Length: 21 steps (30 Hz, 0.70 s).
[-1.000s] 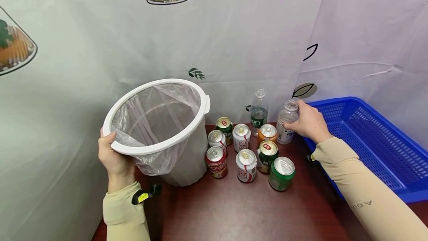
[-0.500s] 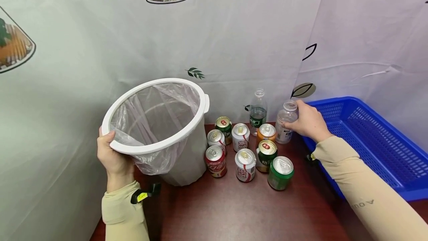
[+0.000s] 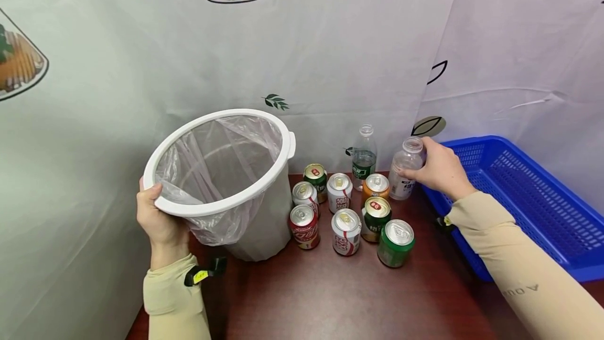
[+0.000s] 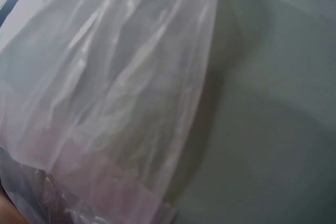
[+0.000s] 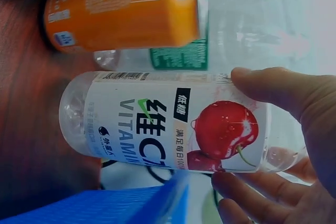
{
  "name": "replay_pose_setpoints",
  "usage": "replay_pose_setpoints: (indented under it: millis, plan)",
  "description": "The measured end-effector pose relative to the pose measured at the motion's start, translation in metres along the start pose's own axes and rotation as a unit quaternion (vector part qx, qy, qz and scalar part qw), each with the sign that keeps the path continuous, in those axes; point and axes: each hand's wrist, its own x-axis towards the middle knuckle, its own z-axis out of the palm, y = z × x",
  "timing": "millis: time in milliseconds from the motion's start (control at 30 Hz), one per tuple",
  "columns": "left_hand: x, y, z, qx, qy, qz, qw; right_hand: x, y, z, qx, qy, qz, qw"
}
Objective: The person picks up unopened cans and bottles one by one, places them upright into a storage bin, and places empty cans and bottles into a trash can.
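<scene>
My left hand point(image 3: 162, 224) grips the white rim of a grey trash can point(image 3: 271, 224), which leans toward me. A clear plastic bag point(image 3: 222, 235) lines the can and folds over its rim; in the left wrist view this bag hides most of the hand. Between thumb and fingers, my right hand point(image 3: 443, 169) holds a clear, capless plastic bottle point(image 3: 401, 167). Its cherry-printed vitamin label point(image 5: 173, 124) faces the right wrist camera. Beside that bottle stand an orange can point(image 5: 126, 11) and another clear bottle point(image 3: 365, 159) with a green label.
Several drink cans stand between the trash can and the bottles, among them a red can point(image 3: 304, 227), a white can point(image 3: 346, 232) and a green can point(image 3: 396, 244). A blue plastic basket point(image 3: 533, 193) lies at the right. A printed white curtain point(image 3: 330, 56) hangs behind the dark red table point(image 3: 340, 298).
My right hand and the bottle it holds have shifted slightly up and to the right. The left hand keeps its grip on the trash can, and the cans stay put.
</scene>
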Motion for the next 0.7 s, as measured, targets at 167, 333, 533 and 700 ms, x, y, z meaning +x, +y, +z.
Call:
replay_pose_setpoints:
  millis: [167,333,533,700]
  plan:
    - [-0.001,0.000,0.000,0.012,0.003,0.003,0.9999,-0.003,-0.007,-0.014,0.020,0.032,-0.017,0.999]
    - [-0.001,-0.001,0.000,0.017,0.005,-0.004,0.9998,-0.005,-0.016,-0.031,0.046,0.067,-0.027,0.996]
    - [-0.001,0.000,-0.001,0.023,0.004,0.000,0.9997,-0.004,-0.032,-0.046,0.076,0.119,-0.041,0.989]
    - [-0.001,0.001,0.001,0.022,0.006,-0.002,0.9997,-0.006,-0.049,-0.054,0.121,0.168,-0.038,0.978]
